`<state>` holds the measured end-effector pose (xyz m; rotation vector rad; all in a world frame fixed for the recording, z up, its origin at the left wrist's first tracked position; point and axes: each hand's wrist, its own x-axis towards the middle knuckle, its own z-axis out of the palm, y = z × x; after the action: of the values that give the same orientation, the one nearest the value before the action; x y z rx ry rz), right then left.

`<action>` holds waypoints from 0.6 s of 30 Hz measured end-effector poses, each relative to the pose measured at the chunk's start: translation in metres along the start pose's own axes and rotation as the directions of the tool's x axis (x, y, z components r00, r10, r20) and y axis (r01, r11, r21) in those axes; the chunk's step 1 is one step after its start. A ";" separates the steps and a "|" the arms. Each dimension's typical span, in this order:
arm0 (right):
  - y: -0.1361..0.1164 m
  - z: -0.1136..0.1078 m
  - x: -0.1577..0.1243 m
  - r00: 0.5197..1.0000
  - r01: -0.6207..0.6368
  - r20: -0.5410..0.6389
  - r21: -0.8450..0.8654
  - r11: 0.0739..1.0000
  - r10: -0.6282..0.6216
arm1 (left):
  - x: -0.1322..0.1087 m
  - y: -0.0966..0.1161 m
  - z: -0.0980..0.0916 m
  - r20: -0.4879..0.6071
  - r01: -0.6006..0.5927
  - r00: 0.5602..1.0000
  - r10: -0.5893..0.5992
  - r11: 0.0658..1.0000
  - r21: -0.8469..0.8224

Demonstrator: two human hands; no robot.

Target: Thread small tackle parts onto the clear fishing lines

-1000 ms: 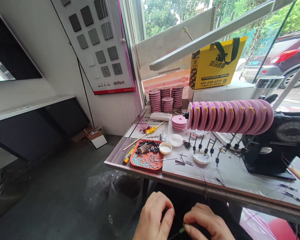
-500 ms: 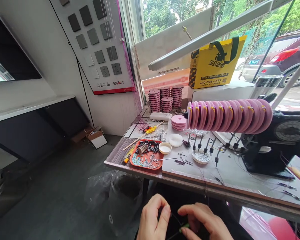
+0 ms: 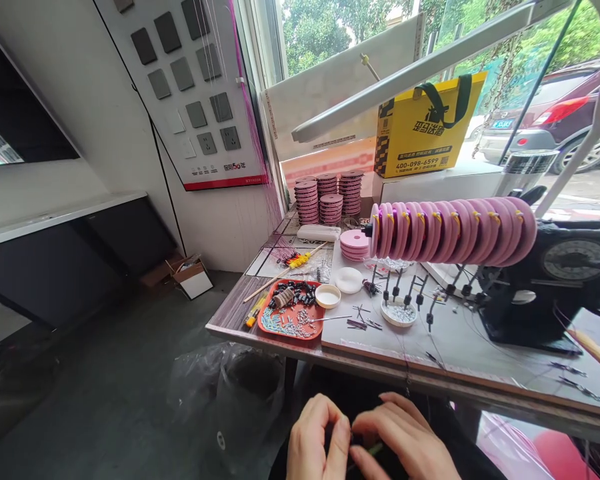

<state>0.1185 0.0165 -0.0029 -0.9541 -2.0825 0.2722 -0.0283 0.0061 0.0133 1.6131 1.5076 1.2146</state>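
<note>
My left hand [image 3: 316,440] and my right hand [image 3: 405,440] are close together below the table's front edge, over my lap. Both pinch a small green piece [image 3: 375,449] with a thin dark line running from it. The fingertips nearly touch. A row of pink spools [image 3: 453,230] sits on a rod held by a black machine [image 3: 545,287] on the table. Thin lines hang from the spools down to small black weights [image 3: 405,297] above a white dish [image 3: 399,313].
An orange tray [image 3: 293,313] holds small metal and black parts. Stacks of pink spools [image 3: 327,199], a white cup [image 3: 328,296], a yellow bag [image 3: 425,130] and a lamp arm [image 3: 420,67] are about the table [image 3: 460,383]. A plastic-lined bin [image 3: 245,393] stands at the lower left.
My hands have drawn closer, the right fingers now overlapping the left thumb. The green piece is more covered. The view has shifted slightly right and down.
</note>
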 end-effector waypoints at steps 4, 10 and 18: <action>0.004 -0.002 0.001 0.999 0.053 0.011 -0.019 0.998 -0.052 | -0.002 -0.006 0.003 -0.067 -0.130 0.989 0.134 0.990 0.061; 0.004 -0.001 -0.001 1.000 0.020 0.005 -0.008 1.000 -0.020 | 0.001 -0.007 -0.004 -0.081 -0.212 0.971 0.224 0.968 0.131; 0.005 -0.020 0.007 0.991 0.126 -0.036 -0.146 0.981 -0.133 | 0.011 0.012 -0.025 0.369 -0.431 0.879 0.302 0.833 0.346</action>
<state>0.1333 0.0224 0.0114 -0.8949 -2.1336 0.0333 -0.0472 0.0108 0.0359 2.3519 1.3529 0.7991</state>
